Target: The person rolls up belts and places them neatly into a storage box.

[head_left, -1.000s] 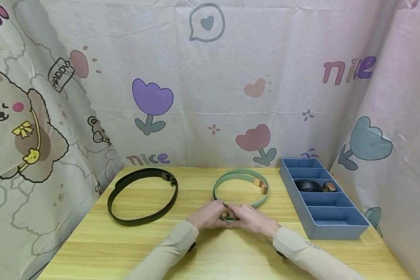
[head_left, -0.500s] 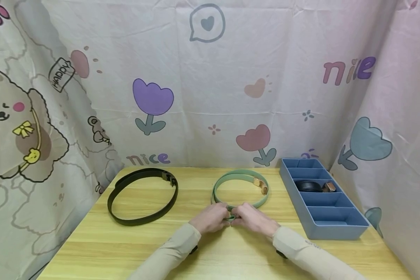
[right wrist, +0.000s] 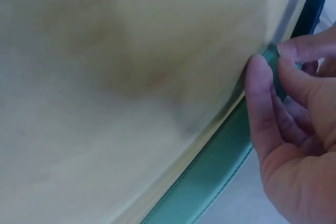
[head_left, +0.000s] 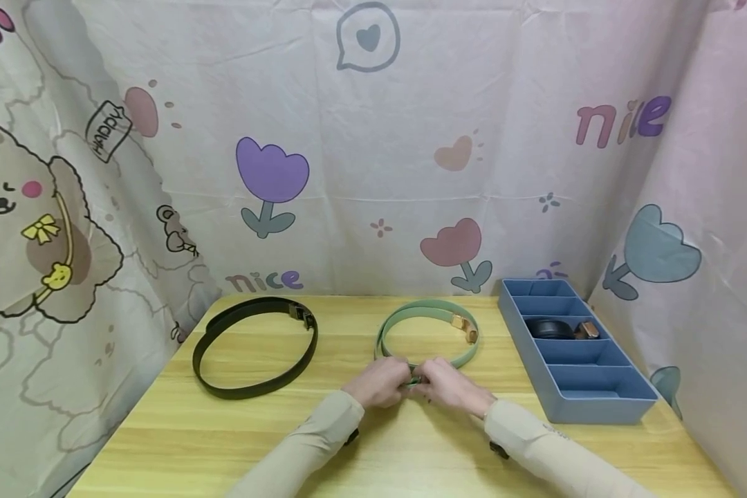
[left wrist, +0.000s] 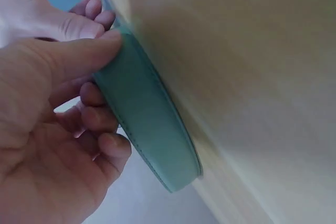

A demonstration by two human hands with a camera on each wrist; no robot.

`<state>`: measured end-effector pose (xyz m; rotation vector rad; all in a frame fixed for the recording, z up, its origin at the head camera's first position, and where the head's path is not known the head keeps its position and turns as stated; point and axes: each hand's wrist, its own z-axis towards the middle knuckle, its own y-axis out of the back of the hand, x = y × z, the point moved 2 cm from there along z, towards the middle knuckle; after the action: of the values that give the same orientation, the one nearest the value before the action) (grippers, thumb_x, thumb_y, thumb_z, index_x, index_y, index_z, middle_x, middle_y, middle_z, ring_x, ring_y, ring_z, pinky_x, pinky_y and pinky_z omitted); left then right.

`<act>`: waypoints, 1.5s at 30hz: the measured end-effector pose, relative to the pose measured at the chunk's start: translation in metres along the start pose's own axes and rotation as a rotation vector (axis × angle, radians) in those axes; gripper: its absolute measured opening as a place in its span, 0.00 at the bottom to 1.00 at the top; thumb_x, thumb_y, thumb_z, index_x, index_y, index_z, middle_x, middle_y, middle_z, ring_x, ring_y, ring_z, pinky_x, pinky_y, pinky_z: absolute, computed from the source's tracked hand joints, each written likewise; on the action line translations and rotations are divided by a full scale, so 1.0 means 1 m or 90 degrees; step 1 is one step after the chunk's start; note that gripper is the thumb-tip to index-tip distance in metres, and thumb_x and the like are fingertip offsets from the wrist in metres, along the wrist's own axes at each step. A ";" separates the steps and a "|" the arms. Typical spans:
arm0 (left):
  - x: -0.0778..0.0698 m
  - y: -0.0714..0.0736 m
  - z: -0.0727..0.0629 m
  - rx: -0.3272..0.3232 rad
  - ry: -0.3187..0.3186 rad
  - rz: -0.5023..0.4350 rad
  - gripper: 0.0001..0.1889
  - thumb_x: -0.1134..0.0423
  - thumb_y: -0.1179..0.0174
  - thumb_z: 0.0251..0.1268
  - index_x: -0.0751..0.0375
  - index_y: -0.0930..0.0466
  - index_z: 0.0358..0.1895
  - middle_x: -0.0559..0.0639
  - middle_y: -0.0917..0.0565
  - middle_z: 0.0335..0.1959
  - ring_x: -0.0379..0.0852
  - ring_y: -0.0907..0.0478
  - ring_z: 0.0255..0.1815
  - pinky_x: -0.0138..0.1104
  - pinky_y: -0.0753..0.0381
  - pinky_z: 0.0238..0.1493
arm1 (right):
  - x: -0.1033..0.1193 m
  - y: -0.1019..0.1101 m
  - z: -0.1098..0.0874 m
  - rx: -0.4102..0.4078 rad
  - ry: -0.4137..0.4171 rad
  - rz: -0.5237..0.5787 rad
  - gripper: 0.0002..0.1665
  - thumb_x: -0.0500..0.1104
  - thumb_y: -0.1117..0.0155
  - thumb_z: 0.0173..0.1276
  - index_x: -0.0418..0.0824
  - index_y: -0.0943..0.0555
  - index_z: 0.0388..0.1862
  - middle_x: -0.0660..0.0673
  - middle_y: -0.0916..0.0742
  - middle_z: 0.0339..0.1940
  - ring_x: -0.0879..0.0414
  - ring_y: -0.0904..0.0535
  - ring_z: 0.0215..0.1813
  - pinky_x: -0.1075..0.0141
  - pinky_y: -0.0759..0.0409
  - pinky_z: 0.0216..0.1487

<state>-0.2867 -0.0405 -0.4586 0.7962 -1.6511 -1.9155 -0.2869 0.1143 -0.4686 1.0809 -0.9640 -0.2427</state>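
Note:
A green belt (head_left: pixel 434 303) lies in a loop at mid-table, its gold buckle (head_left: pixel 464 326) at the loop's right side. My left hand (head_left: pixel 381 382) and right hand (head_left: pixel 449 387) meet at the loop's near side. In the left wrist view, the left thumb and fingers pinch the stitched green strap (left wrist: pixel 147 116), which bends in a curve toward the camera. The right wrist view has the right fingertips gripping the strap (right wrist: pixel 215 166) close to the other hand. What lies between the fingertips is mostly covered in the head view.
A black belt (head_left: pixel 249 393) lies in a wide loop on the left of the wooden table (head_left: pixel 180 443). At the right stands a blue-grey compartment box (head_left: pixel 591 409); a middle compartment holds a rolled black belt (head_left: pixel 549 328) with a gold buckle (head_left: pixel 588 330). A patterned curtain (head_left: pixel 361 152) hangs behind.
The left hand has shifted slightly to the right, closer to the right hand. The small green curl seen between the hands earlier is now less visible. Both hands remain at the belt's near side.

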 end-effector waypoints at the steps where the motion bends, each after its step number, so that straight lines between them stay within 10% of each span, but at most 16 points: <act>1: -0.001 0.001 0.000 -0.002 -0.008 0.004 0.21 0.64 0.35 0.62 0.50 0.31 0.13 0.40 0.29 0.22 0.34 0.37 0.23 0.24 0.37 0.25 | 0.000 0.000 0.000 -0.004 -0.002 -0.006 0.08 0.40 0.34 0.67 0.42 0.17 0.26 0.56 0.25 0.12 0.70 0.36 0.14 0.77 0.39 0.16; 14: -0.003 0.004 0.004 0.027 0.008 -0.032 0.26 0.63 0.35 0.61 0.50 0.38 0.08 0.38 0.39 0.11 0.32 0.43 0.15 0.24 0.43 0.18 | 0.001 0.001 0.001 -0.018 0.012 -0.025 0.03 0.40 0.28 0.60 0.44 0.15 0.32 0.50 0.19 0.16 0.70 0.36 0.17 0.75 0.37 0.18; 27: 0.000 0.003 0.000 0.034 -0.070 -0.070 0.18 0.78 0.41 0.52 0.53 0.31 0.13 0.42 0.30 0.22 0.35 0.38 0.26 0.24 0.39 0.30 | 0.003 0.001 0.003 -0.050 0.058 -0.096 0.12 0.49 0.28 0.61 0.48 0.20 0.23 0.59 0.27 0.15 0.71 0.38 0.18 0.77 0.38 0.19; 38: 0.002 0.001 0.001 -0.038 0.029 -0.050 0.16 0.55 0.29 0.57 0.51 0.23 0.16 0.37 0.27 0.17 0.32 0.36 0.21 0.24 0.35 0.24 | 0.007 -0.001 0.000 -0.022 0.079 -0.086 0.05 0.44 0.32 0.66 0.44 0.17 0.36 0.54 0.18 0.23 0.71 0.33 0.22 0.76 0.31 0.24; 45: -0.001 0.000 0.002 0.005 0.041 -0.019 0.07 0.57 0.30 0.58 0.49 0.18 0.27 0.36 0.28 0.17 0.34 0.35 0.21 0.28 0.33 0.25 | 0.007 0.003 -0.004 -0.030 0.052 -0.034 0.33 0.35 0.28 0.59 0.39 0.33 0.60 0.51 0.17 0.23 0.69 0.30 0.21 0.73 0.27 0.24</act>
<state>-0.2870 -0.0382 -0.4585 0.8809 -1.6177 -1.8843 -0.2808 0.1139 -0.4633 1.0667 -0.8530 -0.2609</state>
